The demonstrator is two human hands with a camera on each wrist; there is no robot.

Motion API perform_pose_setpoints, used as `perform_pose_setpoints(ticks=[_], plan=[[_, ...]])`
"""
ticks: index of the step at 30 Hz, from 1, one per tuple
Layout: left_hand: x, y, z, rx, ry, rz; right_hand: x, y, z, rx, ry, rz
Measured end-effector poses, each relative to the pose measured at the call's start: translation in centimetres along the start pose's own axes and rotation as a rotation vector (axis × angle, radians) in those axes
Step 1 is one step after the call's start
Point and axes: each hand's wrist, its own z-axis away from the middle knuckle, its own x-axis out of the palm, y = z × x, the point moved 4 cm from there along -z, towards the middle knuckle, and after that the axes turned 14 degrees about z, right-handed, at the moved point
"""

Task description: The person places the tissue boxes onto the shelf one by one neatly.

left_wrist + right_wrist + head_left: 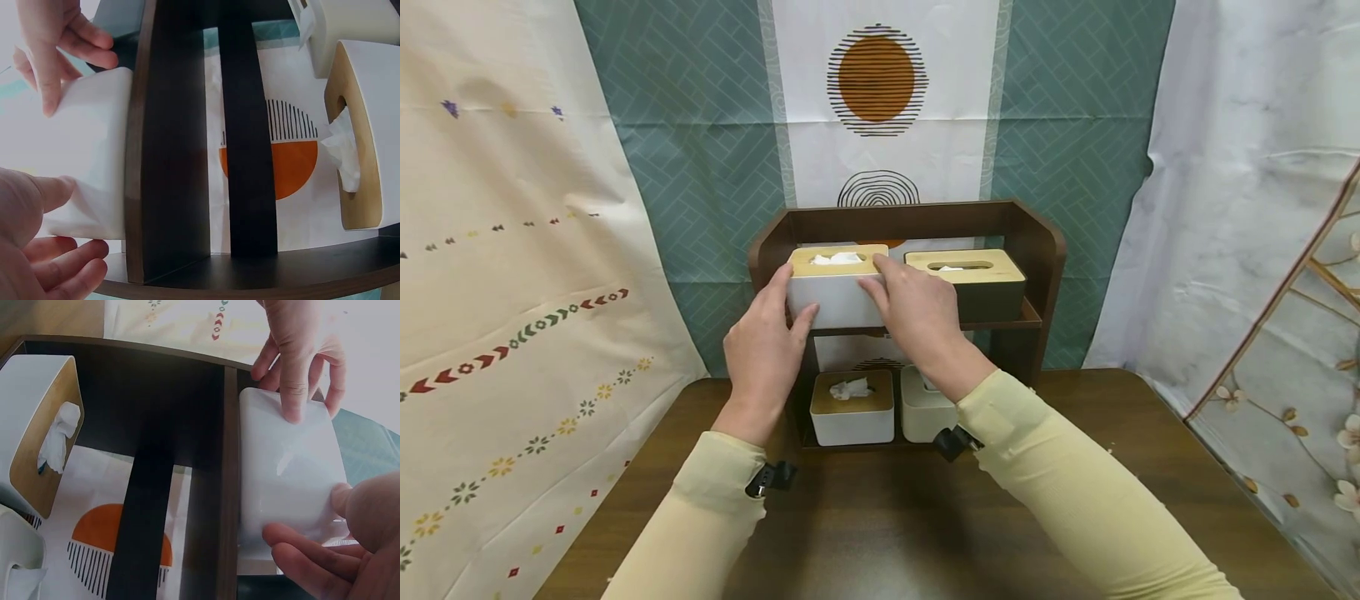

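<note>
A white tissue box point(835, 303) with a light wooden lid sits at the left of the upper shelf, a tissue poking from its slot. My left hand point(762, 354) grips its left end, thumb on the front face. At the opposite end, my right hand point(921, 312) holds the box, its thumb also against the front. Both wrist views show the white front face point(290, 462) between the two hands, close along the shelf edge point(230, 487). To the right stands a dark green tissue box point(992, 302) with a wooden lid, partly behind my right hand.
On the lower level of the brown shelf unit point(1052, 275) stand a white tissue box point(853, 427) with a brown wooden lid and a cream tissue box point(917, 417). The unit rests on a brown wooden table point(865, 533). Patterned curtains point(700, 167) hang behind and beside it.
</note>
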Motion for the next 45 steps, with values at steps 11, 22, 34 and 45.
perform_pose_setpoints(ticks=[11, 22, 34, 45], plan=[[0.4, -0.2, 0.1, 0.013, -0.006, -0.008, 0.4, 0.0, -0.2, 0.000, 0.000, -0.009], [-1.1, -0.2, 2.6, 0.016, 0.041, 0.033, -0.8, 0.5, 3.4, -0.031, 0.151, -0.079], [0.0, -2.6, 4.2, -0.096, -0.024, 0.043, 2.1, 1.4, 6.6, 0.065, 0.079, -0.159], [1.5, -3.5, 3.9, -0.175, -0.078, 0.031, 4.6, 1.6, 5.2, 0.092, 0.024, -0.087]])
